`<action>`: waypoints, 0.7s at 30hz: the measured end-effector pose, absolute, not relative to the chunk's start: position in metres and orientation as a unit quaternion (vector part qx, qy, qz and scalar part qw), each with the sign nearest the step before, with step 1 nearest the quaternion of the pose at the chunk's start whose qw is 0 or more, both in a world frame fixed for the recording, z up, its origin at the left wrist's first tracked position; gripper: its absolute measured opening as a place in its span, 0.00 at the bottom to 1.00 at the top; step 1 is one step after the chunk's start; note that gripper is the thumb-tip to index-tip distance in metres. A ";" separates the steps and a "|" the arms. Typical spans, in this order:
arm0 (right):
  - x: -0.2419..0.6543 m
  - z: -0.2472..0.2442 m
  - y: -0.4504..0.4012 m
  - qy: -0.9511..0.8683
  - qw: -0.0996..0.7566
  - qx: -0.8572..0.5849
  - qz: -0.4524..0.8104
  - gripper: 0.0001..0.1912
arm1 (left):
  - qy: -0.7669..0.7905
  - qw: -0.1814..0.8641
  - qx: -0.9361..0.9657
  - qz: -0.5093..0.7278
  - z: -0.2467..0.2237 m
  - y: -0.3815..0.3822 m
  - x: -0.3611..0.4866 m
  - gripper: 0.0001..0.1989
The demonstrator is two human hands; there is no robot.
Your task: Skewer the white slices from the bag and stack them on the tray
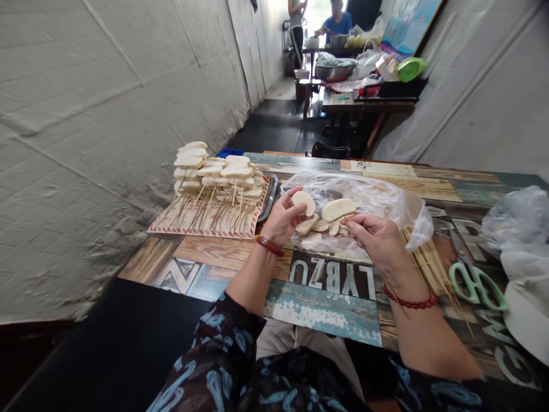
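Note:
My left hand (286, 217) pinches a pale, flat oval slice (303, 203) between thumb and fingers. To its right, my right hand (375, 236) has its fingers pressed together by the edge of loose slices; what they hold is too small to make out. More pale slices (338, 210) lie between my hands on a clear plastic bag (386, 200). Thin wooden sticks (429, 263) rest beside my right wrist. At the left, stacked slices on sticks (223, 171) sit over a red-and-white edged paper (201, 220), their sticks pointing towards me.
Green-handled scissors (476, 283) and a crumpled plastic bag (517, 217) lie at the right. A metal tray (270, 197) edges out beside the paper. Farther back, a table (369, 103) holds a metal bowl (335, 70); two people are behind it. A wall runs along the left.

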State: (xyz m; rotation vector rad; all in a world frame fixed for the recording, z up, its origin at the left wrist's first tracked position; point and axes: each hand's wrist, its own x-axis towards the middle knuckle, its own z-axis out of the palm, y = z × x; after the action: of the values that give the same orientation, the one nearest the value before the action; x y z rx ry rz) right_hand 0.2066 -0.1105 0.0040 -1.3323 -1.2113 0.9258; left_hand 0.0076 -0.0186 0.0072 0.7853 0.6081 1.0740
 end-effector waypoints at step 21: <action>0.186 0.001 -0.111 -0.625 0.454 -0.543 0.329 0.12 | 0.343 0.777 0.234 0.473 0.005 -0.012 0.011 0.10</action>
State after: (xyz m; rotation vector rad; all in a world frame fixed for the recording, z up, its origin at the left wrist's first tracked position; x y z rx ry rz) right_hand 0.1855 -0.1112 0.0005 -1.3415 -1.5419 0.8132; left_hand 0.0111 -0.0119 0.0048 0.5066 0.7419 1.0224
